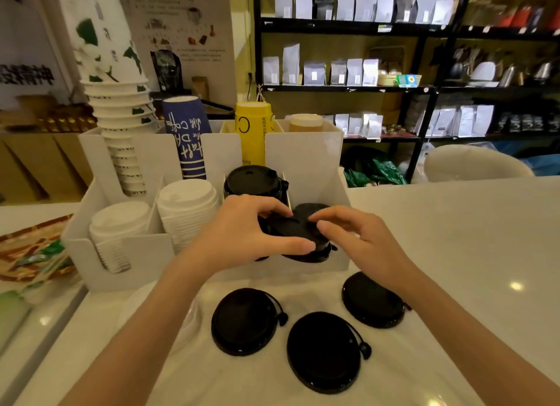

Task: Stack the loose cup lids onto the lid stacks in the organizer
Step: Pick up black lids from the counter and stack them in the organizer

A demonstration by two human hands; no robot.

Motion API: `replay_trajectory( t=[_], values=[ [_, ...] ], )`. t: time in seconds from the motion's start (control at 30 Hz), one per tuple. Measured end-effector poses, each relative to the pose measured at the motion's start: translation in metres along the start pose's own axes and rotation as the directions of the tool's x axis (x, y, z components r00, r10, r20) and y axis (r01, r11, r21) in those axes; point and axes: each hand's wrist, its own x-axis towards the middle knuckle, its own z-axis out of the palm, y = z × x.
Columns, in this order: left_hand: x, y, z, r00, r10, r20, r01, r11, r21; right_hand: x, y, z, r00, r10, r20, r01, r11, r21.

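A white organizer (pixel 142 248) stands on the counter with two white lid stacks (pixel 188 205) (pixel 119 223) on its left side and a black lid stack (pixel 251 180) further back. My left hand (pixel 242 233) and my right hand (pixel 351 236) both hold a black lid (pixel 300 223) over the front right compartment, on top of black lids there. Three loose black lids lie on the counter in front: one at the left (pixel 244 320), one in the middle (pixel 322 351), one at the right (pixel 372 299).
Paper cup stacks stand in the organizer's back slots: white-green (pixel 121 102), blue (pixel 188 133), yellow (pixel 253 130). A patterned tray (pixel 30 254) lies at the left. Black shelves with coffee bags (pixel 348 69) stand behind the white counter (pixel 454 239).
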Motion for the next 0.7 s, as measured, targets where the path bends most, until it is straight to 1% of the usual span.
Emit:
replay_trajectory(
  t=[0.1, 0.17, 0.33, 0.4, 0.47, 0.57, 0.63, 0.7],
  values=[
    [0.010, 0.003, -0.019, 0.997, 0.013, -0.075, -0.013, 1.000, 0.005, 0.021, -0.014, 0.000, 0.996, -0.069, -0.050, 0.069, 0.998, 0.001],
    [0.015, 0.002, -0.027, 0.991, 0.017, -0.132, -0.017, 1.000, 0.002, 0.035, -0.019, 0.002, 0.994, -0.065, -0.091, 0.068, 0.997, 0.027],
    [0.024, -0.010, -0.034, 0.943, 0.038, -0.331, -0.046, 0.999, -0.015, 0.062, -0.024, 0.017, 0.951, -0.062, -0.302, 0.103, 0.987, 0.122],
    [0.028, -0.017, -0.032, 0.923, 0.033, -0.385, -0.043, 0.999, -0.018, 0.069, -0.024, 0.026, 0.940, -0.046, -0.338, 0.109, 0.979, 0.171],
    [0.033, -0.025, -0.028, 0.909, 0.010, -0.417, -0.018, 1.000, -0.013, 0.073, -0.022, 0.034, 0.943, -0.013, -0.334, 0.097, 0.967, 0.237],
    [0.038, -0.036, -0.023, 0.899, -0.039, -0.436, 0.038, 0.999, -0.010, 0.077, -0.017, 0.042, 0.965, 0.034, -0.259, 0.051, 0.948, 0.315],
    [0.040, -0.041, -0.021, 0.902, -0.065, -0.427, 0.073, 0.997, 0.002, 0.078, -0.012, 0.045, 0.983, 0.043, -0.181, 0.021, 0.942, 0.335],
    [0.041, -0.045, -0.019, 0.909, -0.088, -0.407, 0.100, 0.995, 0.010, 0.080, -0.009, 0.047, 0.991, 0.049, -0.123, -0.007, 0.948, 0.317]
  ],
)
